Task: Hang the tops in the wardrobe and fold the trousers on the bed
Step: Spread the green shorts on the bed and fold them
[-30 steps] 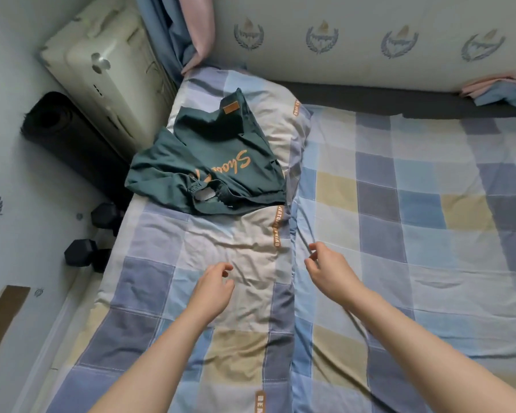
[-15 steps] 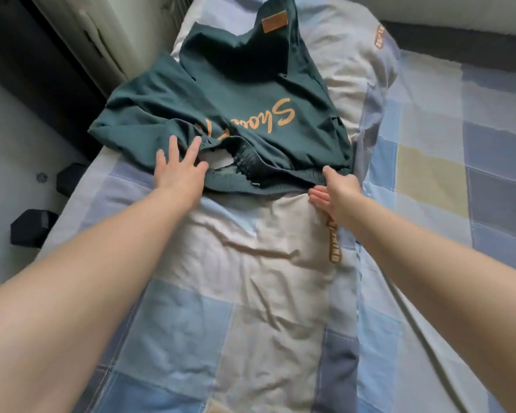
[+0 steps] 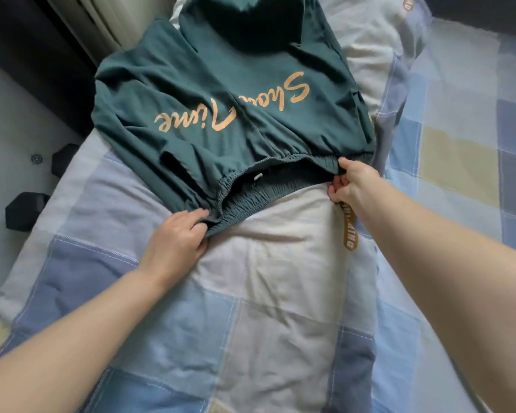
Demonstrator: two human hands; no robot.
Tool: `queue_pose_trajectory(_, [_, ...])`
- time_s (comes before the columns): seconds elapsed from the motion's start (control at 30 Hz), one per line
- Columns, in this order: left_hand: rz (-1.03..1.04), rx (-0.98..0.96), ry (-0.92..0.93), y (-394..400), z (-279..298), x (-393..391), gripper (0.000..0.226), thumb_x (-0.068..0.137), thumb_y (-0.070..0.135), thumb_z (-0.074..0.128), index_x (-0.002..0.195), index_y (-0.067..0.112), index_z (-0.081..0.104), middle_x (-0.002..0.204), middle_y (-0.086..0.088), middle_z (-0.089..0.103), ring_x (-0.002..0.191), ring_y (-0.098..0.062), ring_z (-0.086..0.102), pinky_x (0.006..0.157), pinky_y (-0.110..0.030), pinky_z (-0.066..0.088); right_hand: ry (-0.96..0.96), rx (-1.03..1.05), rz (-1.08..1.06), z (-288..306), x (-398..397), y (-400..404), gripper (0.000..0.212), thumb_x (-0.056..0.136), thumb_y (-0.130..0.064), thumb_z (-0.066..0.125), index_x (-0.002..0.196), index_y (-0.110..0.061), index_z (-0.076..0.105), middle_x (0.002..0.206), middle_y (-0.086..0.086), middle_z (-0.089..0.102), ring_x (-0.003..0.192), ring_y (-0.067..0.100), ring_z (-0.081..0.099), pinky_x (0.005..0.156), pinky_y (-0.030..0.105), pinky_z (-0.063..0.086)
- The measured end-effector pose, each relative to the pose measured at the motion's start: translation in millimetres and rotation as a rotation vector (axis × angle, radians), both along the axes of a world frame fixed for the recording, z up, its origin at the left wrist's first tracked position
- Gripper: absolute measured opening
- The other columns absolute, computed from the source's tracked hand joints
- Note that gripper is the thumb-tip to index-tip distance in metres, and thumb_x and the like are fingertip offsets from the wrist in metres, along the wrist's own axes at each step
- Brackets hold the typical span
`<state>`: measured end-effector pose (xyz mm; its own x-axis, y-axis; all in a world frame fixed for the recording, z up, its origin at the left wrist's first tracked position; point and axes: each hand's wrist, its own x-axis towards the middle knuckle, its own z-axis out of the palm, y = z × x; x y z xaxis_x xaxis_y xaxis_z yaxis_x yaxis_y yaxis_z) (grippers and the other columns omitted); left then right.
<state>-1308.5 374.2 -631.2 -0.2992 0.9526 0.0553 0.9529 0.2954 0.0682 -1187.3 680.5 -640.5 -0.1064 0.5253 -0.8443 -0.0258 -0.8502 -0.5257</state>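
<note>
Dark green trousers (image 3: pixel 227 93) with orange script lettering lie crumpled on the checked quilt (image 3: pixel 265 308) of the bed, their elastic waistband facing me. My left hand (image 3: pixel 176 242) grips the left end of the waistband. My right hand (image 3: pixel 350 181) pinches the waistband's right end between thumb and curled fingers. The waistband is stretched between both hands and gapes open, showing a white label inside. The trouser legs run away from me and are partly folded over each other.
The bed's left edge drops to a pale floor where dark dumbbells (image 3: pixel 24 210) sit. A dark rolled mat (image 3: pixel 27 40) and a cream panel (image 3: pixel 102 22) stand at the upper left. Checked bedding (image 3: pixel 459 144) spreads to the right.
Both hands reached forward from the bare quilt to the trousers. The left hand went from lying flat on the cloth to gripping the waistband, and the waistband is now pulled wide, showing the full lettering.
</note>
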Motion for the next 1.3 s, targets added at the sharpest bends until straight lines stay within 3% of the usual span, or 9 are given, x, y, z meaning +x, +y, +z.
queue_pose_trajectory(0.23, [0.143, 0.169, -0.003, -15, 18, 30, 0.015, 0.082, 0.019, 0.065, 0.088, 0.006, 0.061, 0.066, -0.009, 0.058, 0.058, -0.032, 0.059, 0.052, -0.039, 0.046, -0.047, 0.149, -0.021, 2, 23, -21, 0.017, 0.088, -0.021, 0.069, 0.094, -0.013, 0.055, 0.075, 0.001, 0.051, 0.058, 0.010, 0.047, 0.053, 0.024, 0.050])
queue_pose_trajectory(0.37, [0.323, 0.089, -0.118, -22, 29, 42, 0.060, 0.072, 0.021, 0.080, 0.127, 0.011, 0.058, 0.063, -0.009, 0.065, 0.055, -0.035, 0.062, 0.049, -0.035, 0.046, -0.322, 0.338, 0.117, 8, 51, -48, 0.022, 0.091, -0.032, 0.060, 0.092, -0.013, 0.050, 0.076, 0.004, 0.057, 0.051, 0.016, 0.052, 0.042, 0.023, 0.044])
queue_pose_trajectory(0.47, [0.196, 0.072, -0.160, -42, 35, 63, 0.051, 0.060, 0.009, 0.088, 0.109, 0.012, 0.072, 0.080, -0.006, 0.075, 0.066, -0.029, 0.071, 0.056, -0.035, 0.056, -0.340, 0.383, 0.163, 15, 85, -75, 0.019, 0.094, -0.030, 0.053, 0.100, -0.013, 0.051, 0.079, 0.011, 0.060, 0.051, 0.021, 0.056, 0.045, 0.030, 0.049])
queue_pose_trajectory(0.57, [0.126, -0.067, -0.212, -67, 38, 91, 0.031, 0.058, 0.006, 0.088, 0.085, 0.009, 0.073, 0.071, -0.006, 0.072, 0.063, -0.030, 0.069, 0.056, -0.036, 0.057, -0.229, 0.329, 0.102, 20, 126, -103, 0.012, 0.096, -0.021, 0.053, 0.106, -0.014, 0.052, 0.106, 0.015, 0.064, 0.082, 0.031, 0.067, 0.077, 0.045, 0.058])
queue_pose_trajectory(0.7, [-0.012, -0.204, -0.219, -103, 56, 148, 0.040, 0.046, 0.011, 0.091, 0.062, 0.013, 0.055, 0.055, 0.001, 0.056, 0.050, -0.025, 0.059, 0.043, -0.025, 0.046, -0.137, 0.219, -0.033, 40, 193, -152, 0.026, 0.099, -0.007, 0.046, 0.124, -0.001, 0.048, 0.115, 0.019, 0.060, 0.089, 0.033, 0.065, 0.069, 0.038, 0.054])
queue_pose_trajectory(0.77, [0.009, -0.231, -0.237, -127, 65, 176, 0.040, 0.050, 0.014, 0.089, 0.066, 0.014, 0.053, 0.060, 0.001, 0.056, 0.055, -0.024, 0.060, 0.044, -0.026, 0.045, -0.130, 0.197, -0.068, 54, 228, -178, 0.031, 0.099, -0.004, 0.045, 0.129, 0.002, 0.045, 0.116, 0.018, 0.060, 0.091, 0.033, 0.064, 0.072, 0.039, 0.054])
queue_pose_trajectory(0.9, [0.140, -0.346, -0.382, -173, 94, 227, 0.018, 0.083, 0.028, 0.061, 0.092, 0.017, 0.050, 0.091, 0.001, 0.062, 0.091, -0.026, 0.061, 0.070, -0.037, 0.045, -0.136, 0.191, -0.112, 100, 294, -219, 0.029, 0.097, -0.003, 0.048, 0.126, 0.003, 0.047, 0.110, 0.018, 0.061, 0.091, 0.032, 0.064, 0.076, 0.040, 0.053])
queue_pose_trajectory(1.17, [0.420, -0.253, -0.619, -212, 244, 318, 0.019, 0.081, 0.033, 0.069, 0.099, 0.031, 0.062, 0.090, 0.009, 0.071, 0.089, -0.021, 0.065, 0.071, -0.033, 0.050, -0.279, 0.409, 0.156, 259, 401, -277, 0.005, 0.094, -0.005, 0.053, 0.098, -0.009, 0.054, 0.099, 0.017, 0.065, 0.085, 0.025, 0.062, 0.091, 0.050, 0.052])
queue_pose_trajectory(1.3, [0.429, -0.230, -0.695, -212, 317, 355, 0.012, 0.086, 0.041, 0.067, 0.094, 0.034, 0.066, 0.091, 0.013, 0.070, 0.089, -0.015, 0.064, 0.078, -0.033, 0.050, -0.428, 0.752, 0.446, 345, 430, -305, 0.010, 0.092, -0.009, 0.058, 0.102, -0.012, 0.059, 0.091, 0.000, 0.070, 0.086, 0.022, 0.066, 0.082, 0.037, 0.050])
